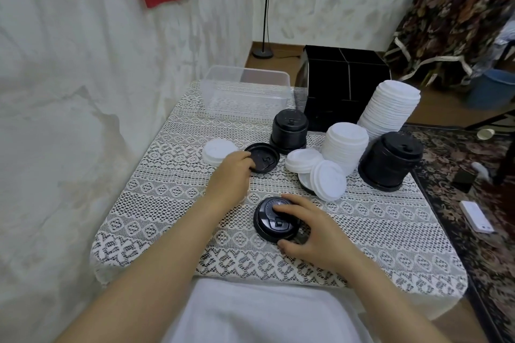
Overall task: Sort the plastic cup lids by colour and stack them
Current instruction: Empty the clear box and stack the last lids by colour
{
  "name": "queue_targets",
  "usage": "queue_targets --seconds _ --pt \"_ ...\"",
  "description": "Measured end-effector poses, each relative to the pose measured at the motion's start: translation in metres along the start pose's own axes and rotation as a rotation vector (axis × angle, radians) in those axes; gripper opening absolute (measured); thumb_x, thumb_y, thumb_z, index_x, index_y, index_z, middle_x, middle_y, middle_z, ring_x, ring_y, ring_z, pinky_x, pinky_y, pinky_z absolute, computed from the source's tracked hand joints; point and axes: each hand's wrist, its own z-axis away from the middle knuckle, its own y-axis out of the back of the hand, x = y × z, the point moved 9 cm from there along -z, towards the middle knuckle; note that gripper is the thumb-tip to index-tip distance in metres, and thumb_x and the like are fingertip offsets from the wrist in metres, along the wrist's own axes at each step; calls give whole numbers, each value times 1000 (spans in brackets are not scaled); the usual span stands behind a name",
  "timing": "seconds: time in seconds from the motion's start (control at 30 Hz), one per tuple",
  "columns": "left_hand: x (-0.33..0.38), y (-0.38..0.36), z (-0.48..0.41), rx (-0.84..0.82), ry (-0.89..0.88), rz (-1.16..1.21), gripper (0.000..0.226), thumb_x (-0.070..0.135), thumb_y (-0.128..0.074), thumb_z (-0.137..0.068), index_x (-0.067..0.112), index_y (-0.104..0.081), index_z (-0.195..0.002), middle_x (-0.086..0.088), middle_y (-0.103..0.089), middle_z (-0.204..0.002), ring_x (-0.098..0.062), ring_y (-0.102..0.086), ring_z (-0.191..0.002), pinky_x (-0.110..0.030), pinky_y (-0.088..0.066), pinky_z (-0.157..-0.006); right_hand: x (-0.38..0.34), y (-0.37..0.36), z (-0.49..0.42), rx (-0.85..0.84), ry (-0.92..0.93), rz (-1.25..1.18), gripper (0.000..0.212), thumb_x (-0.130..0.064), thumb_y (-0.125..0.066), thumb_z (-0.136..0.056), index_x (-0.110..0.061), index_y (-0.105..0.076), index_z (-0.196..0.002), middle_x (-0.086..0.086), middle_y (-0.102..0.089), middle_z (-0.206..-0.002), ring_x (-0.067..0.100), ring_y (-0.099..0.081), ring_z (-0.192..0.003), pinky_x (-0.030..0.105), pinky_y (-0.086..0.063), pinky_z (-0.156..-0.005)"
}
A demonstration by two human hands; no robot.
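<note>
On the lace-covered table (pixel 167 203), the right hand (pixel 315 231) rests over a black lid (pixel 274 221) near the front edge, fingers spread along its top and far rim, thumb at the near rim, so it holds that lid against the cloth. Farther back, the left hand (pixel 232 172) curls its fingertips onto the near edge of a second black lid (pixel 263 157), which lies upside down and flat on the table. Just left of that lid sits a low white lid pile (pixel 218 152). Behind it stands a short black lid stack (pixel 289 129). To the right, loose white lids (pixel 315 171) lean against one another beside a medium white stack (pixel 345 145), a tall leaning white stack (pixel 390 107), and a larger black stack (pixel 390 160). A clear plastic tub (pixel 245 90) stands at the table's far end.
</note>
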Motion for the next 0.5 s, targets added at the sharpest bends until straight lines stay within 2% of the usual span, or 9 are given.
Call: queue_targets --seconds 0.1,0.17,0.23,0.3,0.37,0.43,0.5 --pt "4 11 2 46 -44 92 21 12 -50 -98 9 -64 -113 -4 -62 -113 -20 -55 -106 -32 -43 -88 0 1 0 -6 3 6 64 -34 -78 -76 -46 -51 -133 -29 -33 -145 -10 -34 -130 5 -24 -103" --pt "4 22 7 66 -32 230 20 13 -46 -100 10 -61 -113 -1 -61 -98 -17 -55 -89 -28 -43 -74 1 2 -1 -1 7 15 64 -35 -77 -76 -47 -51 -133 -28 -33 -146 -9 -34 -131 8 -25 -105" --pt "2 39 12 140 -4 416 22 13 -42 -102 13 -59 -115 6 -59 -95 -9 -55 -88 -19 -42 -74 2 2 -1 0 6 15 64 -35 -77 -76 -48 -50 -133 -29 -32 -146 -9 -34 -130 11 -27 -105" --pt "-7 51 17 185 79 654 24 11 -38 -103 17 -59 -113 13 -59 -99 3 -54 -94 -9 -42 -81 2 1 0 -2 6 12 64 -36 -77 -76 -47 -50 -133 -29 -32 -146 -8 -34 -130 13 -28 -106" --pt "-18 49 19 135 195 775 27 9 -38 -103 19 -63 -108 11 -60 -107 -2 -54 -103 -15 -42 -91 2 1 0 -1 9 12 63 -35 -76 -77 -46 -50 -134 -29 -32 -145 -8 -34 -130 13 -28 -106" --pt "-30 40 21 43 294 739 26 11 -41 -102 20 -66 -105 4 -60 -111 -12 -53 -108 -22 -43 -89 1 1 0 0 12 13 63 -35 -76 -77 -45 -50 -134 -29 -32 -144 -7 -35 -130 13 -29 -106" --pt "-40 34 24 -16 328 588 23 14 -44 -102 17 -66 -109 2 -61 -108 -15 -54 -106 -22 -42 -80 1 0 0 2 15 10 63 -35 -76 -77 -45 -50 -134 -28 -33 -145 -6 -35 -131 17 -31 -108"
